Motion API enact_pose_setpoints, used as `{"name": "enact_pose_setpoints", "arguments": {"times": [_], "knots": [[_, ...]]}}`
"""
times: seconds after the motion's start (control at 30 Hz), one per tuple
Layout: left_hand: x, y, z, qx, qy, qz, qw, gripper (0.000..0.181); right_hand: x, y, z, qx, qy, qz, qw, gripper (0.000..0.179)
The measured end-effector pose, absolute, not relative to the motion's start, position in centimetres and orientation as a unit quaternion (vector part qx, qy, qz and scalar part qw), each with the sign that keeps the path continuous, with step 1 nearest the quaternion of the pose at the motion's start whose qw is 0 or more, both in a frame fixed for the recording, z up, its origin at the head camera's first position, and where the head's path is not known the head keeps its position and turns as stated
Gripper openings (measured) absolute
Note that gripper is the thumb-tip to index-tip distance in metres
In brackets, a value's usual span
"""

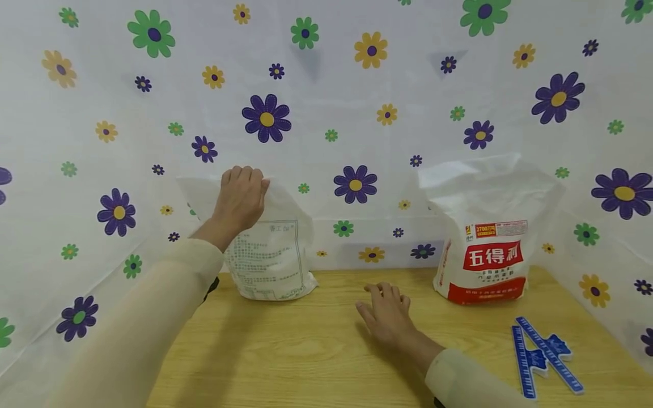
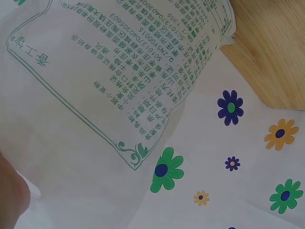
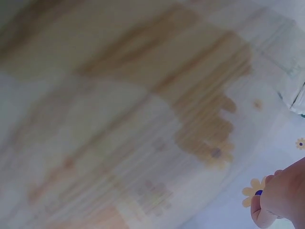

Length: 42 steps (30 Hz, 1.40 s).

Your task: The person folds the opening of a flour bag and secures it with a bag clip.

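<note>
At the left, my left hand (image 1: 240, 198) grips the top edge of a white flour bag (image 1: 272, 260) with green print, which stands at the back of the table. In the left wrist view the green-lettered panel of this white bag (image 2: 95, 95) faces the camera, and part of the left hand (image 2: 12, 191) shows at the edge. My right hand (image 1: 390, 314) is held over the middle of the table with loosely bent fingers and nothing in them. The right wrist view is blurred, with the right hand (image 3: 283, 195) at its lower right.
A second white flour bag (image 1: 492, 258) with red labels stands at the back right of the wooden table (image 1: 301, 345). Two blue bag clips (image 1: 525, 362) lie crossed near the right front. A flower-patterned white cloth (image 1: 316, 164) hangs behind and at the sides.
</note>
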<state>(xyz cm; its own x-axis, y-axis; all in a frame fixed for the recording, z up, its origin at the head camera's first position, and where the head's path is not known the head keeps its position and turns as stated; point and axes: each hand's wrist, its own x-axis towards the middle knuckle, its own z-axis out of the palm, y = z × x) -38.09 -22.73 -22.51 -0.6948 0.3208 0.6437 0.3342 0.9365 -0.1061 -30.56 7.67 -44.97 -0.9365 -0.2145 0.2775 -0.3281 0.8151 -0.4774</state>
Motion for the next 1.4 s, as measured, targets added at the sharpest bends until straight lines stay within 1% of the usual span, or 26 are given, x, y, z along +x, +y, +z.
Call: {"name": "enact_pose_setpoints", "arguments": {"times": [0.37,0.57,0.97,1.23,1.4], "knots": [[-37.6,-22.1,-23.2,-0.21,-0.9,-0.052,0.379,0.027,-30.7,7.5,-45.3,0.154,-0.946,0.264,0.107,0.054],[-37.2,-21.7,-23.5,-0.225,-0.89,-0.09,0.387,0.027,-30.6,7.5,-45.2,0.152,-0.947,0.263,0.106,0.054],[-37.0,-21.3,-23.8,-0.246,-0.875,-0.106,0.403,0.025,-30.7,7.1,-45.2,0.157,-0.948,0.258,0.103,0.055],[-36.5,-20.6,-24.1,-0.271,-0.848,-0.126,0.437,0.023,-30.7,6.9,-45.4,0.156,-0.948,0.256,0.108,0.053],[-36.1,-20.0,-24.1,-0.275,-0.84,-0.135,0.449,0.022,-30.4,6.7,-45.1,0.163,-0.944,0.265,0.112,0.053]]}}
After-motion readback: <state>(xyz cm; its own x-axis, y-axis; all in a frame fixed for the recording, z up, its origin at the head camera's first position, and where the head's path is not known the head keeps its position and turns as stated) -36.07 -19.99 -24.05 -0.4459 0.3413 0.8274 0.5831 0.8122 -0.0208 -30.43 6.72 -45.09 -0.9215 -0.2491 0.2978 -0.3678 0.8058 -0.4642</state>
